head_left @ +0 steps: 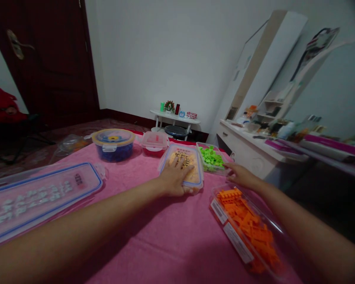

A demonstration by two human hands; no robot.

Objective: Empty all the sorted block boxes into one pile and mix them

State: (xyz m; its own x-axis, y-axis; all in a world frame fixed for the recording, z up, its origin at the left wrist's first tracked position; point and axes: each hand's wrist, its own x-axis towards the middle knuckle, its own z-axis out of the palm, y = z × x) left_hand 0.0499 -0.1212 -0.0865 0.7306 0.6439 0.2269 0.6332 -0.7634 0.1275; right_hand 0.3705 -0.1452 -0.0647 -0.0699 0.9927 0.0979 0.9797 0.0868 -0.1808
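My left hand (176,175) lies flat with fingers spread on the lid of a clear lidded container (198,173), which has a blue seal, dark writing and pale orange contents. To its right, an open clear container (205,167) holds bright green plastic pieces (211,156). My right hand (239,175) has its fingers closed at the near right corner of that container. Below my right forearm is a long clear container (221,217) of orange plastic pieces (248,221), with white labels along its side. My right fingertips show only in part.
A long blue-sealed lid (62,189) lies at left on the pink cloth (165,236). Behind stand a round container (115,152) with blue contents and a small red one (154,145). A white side table (177,117) and a dresser (248,146) stand beyond.
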